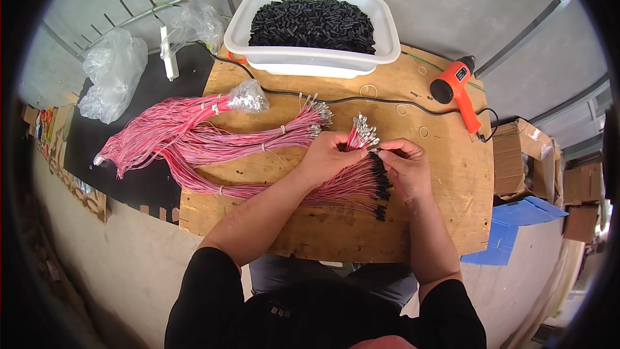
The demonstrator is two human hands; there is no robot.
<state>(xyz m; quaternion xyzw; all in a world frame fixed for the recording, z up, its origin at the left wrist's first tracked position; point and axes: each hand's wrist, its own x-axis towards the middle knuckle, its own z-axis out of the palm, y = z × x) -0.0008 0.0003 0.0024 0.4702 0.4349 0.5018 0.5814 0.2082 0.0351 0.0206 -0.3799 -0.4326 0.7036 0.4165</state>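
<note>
Over the wooden table, my left hand (pixel 323 156) is closed around a bunch of thin pink-red wires (pixel 352 174). Their bare metal terminals (pixel 363 133) fan out above the thumb and fingers. Close beside it, my right hand (pixel 409 171) pinches a small black sleeve against a wire end, partly hidden by the fingertips. Below both hands, many wires end in black sleeves (pixel 381 187) that lie in a row toward the front of the table. More tied wire bundles (pixel 226 145) stretch away to the left, one with its terminal end wrapped in a clear plastic bag (pixel 248 97).
A white tub (pixel 316 64) at the back holds a heap of black sleeves (pixel 310 22). An orange heat gun (pixel 455 90) lies at the right, its black cord crossing the table (pixel 445 220). Rubber bands (pixel 423 132) lie about. Plastic bags (pixel 116 71) rest on the black surface at left.
</note>
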